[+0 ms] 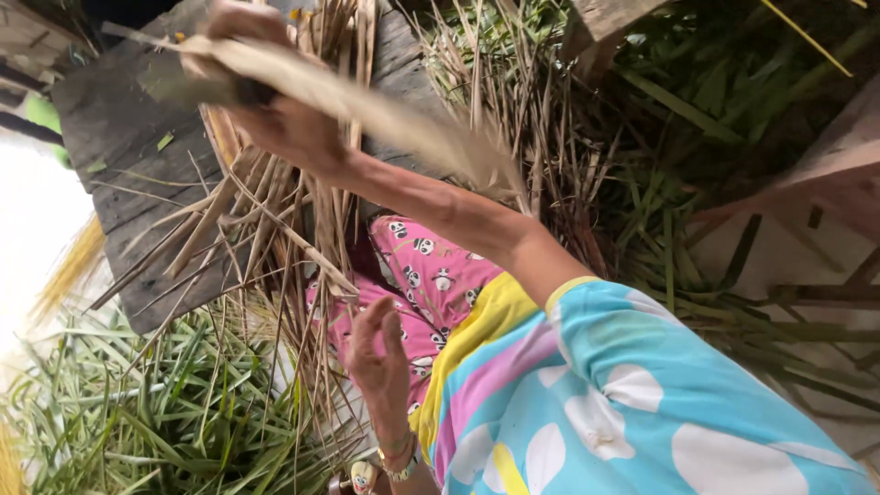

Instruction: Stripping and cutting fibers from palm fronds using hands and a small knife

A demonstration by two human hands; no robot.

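My right hand (291, 128) is raised at the upper left, closed around a wide dried tan leaf strip (403, 124) that trails toward the centre. Its arm runs back to a blue sleeve with white blobs (660, 403). My left hand (378, 359), with a bracelet at the wrist, sits low in the middle with its fingers loosely apart. It rests beside a bundle of dry brown leaf strips (284, 238) and holds nothing that I can see. Pink patterned trousers (431, 275) show between the two hands.
A dark weathered wooden board (137, 156) lies under the dry strips at the upper left. Fresh green long leaves (165, 403) are heaped at the lower left and more green leaves (715, 101) at the upper right. Pale wooden beams (825, 174) stand on the right.
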